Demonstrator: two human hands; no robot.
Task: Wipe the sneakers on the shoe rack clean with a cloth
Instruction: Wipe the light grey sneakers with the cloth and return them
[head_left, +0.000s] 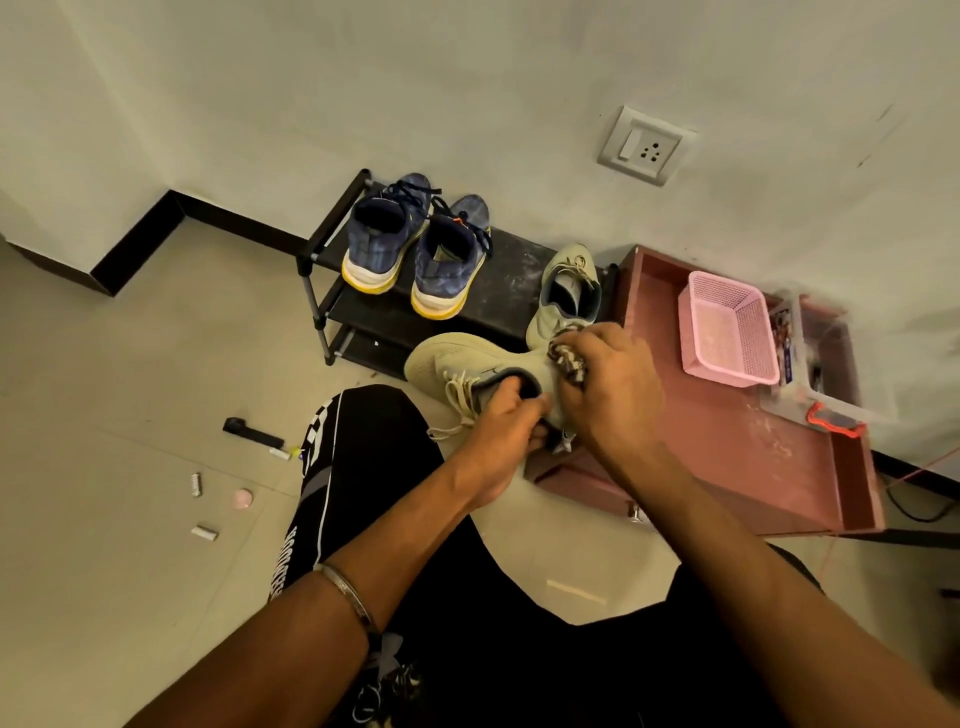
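Note:
I hold a beige sneaker (441, 366) on its side in front of the black shoe rack (511, 283), toe pointing left. My left hand (506, 421) grips it by the collar opening. Pressed against the sneaker's heel is my right hand (610, 392), closed on a dark patterned cloth (569, 361). The matching beige sneaker (566, 296) stands on the rack's top shelf at the right. Two blue sneakers with yellow-edged soles (382, 236) (449, 257) stand on the same shelf at the left, heels toward me.
A reddish wooden drawer (737, 447) lies on the floor right of the rack, with a pink mesh basket (727, 330) in it. Small items lie on the tiled floor at the left (254, 431). A wall socket (644, 145) is above. My black-trousered knees are below.

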